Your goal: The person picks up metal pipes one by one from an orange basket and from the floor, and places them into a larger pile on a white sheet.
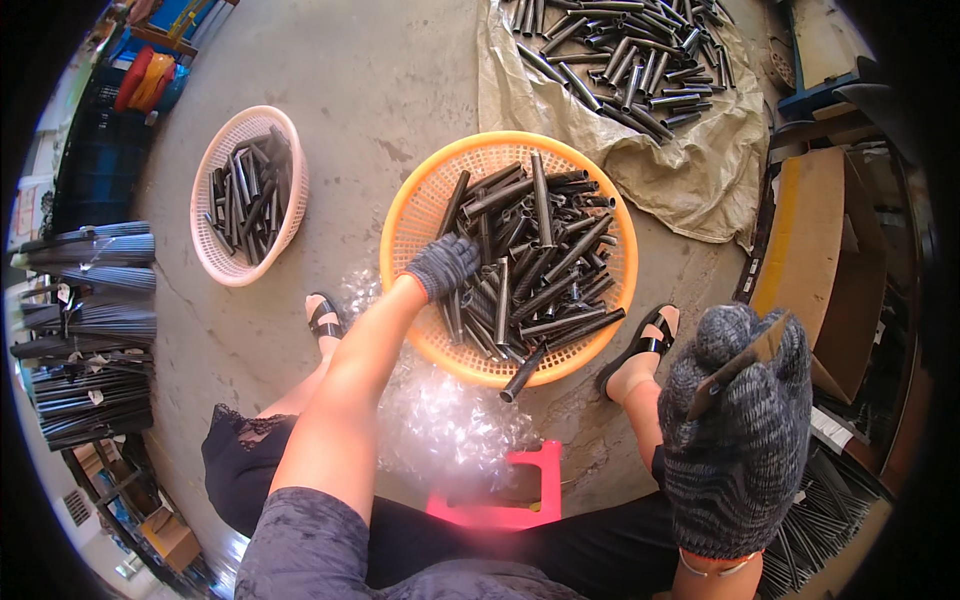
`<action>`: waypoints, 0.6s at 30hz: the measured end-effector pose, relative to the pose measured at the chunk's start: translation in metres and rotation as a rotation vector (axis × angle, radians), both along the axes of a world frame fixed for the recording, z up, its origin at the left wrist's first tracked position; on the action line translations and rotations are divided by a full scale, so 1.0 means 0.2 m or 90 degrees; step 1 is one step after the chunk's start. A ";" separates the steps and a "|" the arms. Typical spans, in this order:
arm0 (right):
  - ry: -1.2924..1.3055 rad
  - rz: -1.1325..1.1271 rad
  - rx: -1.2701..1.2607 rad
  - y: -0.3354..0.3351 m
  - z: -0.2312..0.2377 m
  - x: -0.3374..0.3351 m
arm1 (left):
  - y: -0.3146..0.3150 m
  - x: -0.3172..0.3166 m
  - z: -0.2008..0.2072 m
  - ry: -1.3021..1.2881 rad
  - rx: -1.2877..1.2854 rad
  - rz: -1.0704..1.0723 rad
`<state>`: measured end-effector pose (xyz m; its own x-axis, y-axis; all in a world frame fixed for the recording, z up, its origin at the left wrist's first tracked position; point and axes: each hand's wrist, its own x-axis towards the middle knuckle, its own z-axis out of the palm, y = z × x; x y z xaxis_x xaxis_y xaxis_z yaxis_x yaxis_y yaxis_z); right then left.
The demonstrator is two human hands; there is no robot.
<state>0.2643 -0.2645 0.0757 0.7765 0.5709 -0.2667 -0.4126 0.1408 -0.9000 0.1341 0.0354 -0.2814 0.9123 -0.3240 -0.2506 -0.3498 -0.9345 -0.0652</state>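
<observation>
My left hand (pixel 443 267), in a grey knitted glove, reaches into the left side of an orange plastic basket (pixel 398 225). Its fingers are stretched over dark metal tubes (pixel 545 275) heaped there, touching them; I see no tube gripped. At the right, raised close to the camera, my right hand (pixel 738 440) wears the same kind of glove. It is closed around a thin, flat brownish strip (pixel 740 362), whose edge shows between the fingers; the rest of the strip is hidden. One tube (pixel 524 374) juts over the basket's near rim.
A pink basket (pixel 200 230) of tubes stands left. More tubes (pixel 640 60) lie on a beige sheet (pixel 690 190) at the far right. Clear plastic scraps (pixel 440 420) and a pink stool (pixel 545 490) are near my legs. An open cardboard box (pixel 810 240) stands right; rod bundles (pixel 95 320) left.
</observation>
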 end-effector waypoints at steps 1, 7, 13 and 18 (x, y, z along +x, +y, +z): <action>0.003 0.003 -0.005 0.01 -0.01 0.00 | 0.01 0.01 -0.04 -0.060 0.000 -0.018; 0.006 0.004 -0.029 0.03 -0.02 0.00 | 0.00 0.13 0.00 0.069 0.024 -0.027; 0.009 0.008 -0.039 0.02 -0.02 -0.01 | 0.05 0.16 0.07 0.252 -0.202 0.227; 0.014 0.016 -0.041 0.02 -0.02 -0.01 | 0.05 0.23 0.28 0.350 -0.066 0.097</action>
